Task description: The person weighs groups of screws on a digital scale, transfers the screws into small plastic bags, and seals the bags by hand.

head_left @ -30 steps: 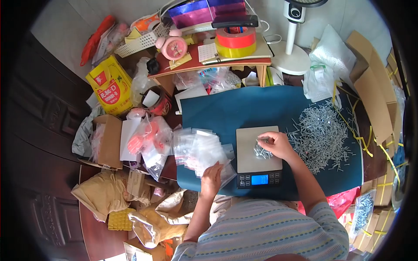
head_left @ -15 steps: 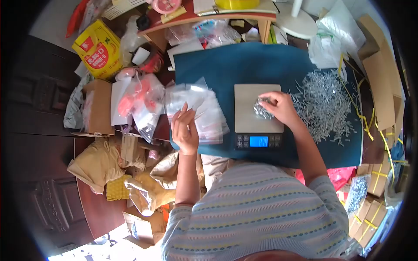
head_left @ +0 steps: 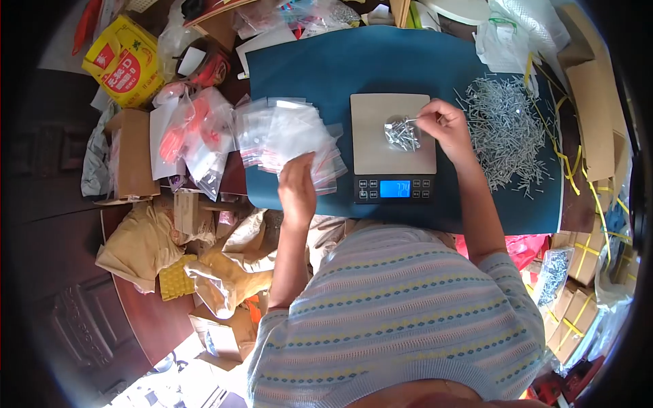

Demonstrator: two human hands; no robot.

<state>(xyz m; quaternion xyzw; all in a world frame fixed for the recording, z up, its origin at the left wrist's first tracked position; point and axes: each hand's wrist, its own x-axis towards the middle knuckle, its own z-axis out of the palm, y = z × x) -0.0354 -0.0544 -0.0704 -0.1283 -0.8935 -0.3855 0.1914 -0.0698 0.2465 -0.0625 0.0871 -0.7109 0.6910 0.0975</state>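
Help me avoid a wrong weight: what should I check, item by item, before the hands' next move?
1. Display lit: ok.
2. Display figures readable for certain: cannot tell, too blurred.
3. Small pile within the scale's plate: ok.
4. Right hand away from the plate: not ok, its fingers are over the right side, at the small pile.
5. Big heap apart from the scale: ok, the mat shows between them.
6. Single bag picked out by the left hand: cannot tell, its fingers are at the spread bags.
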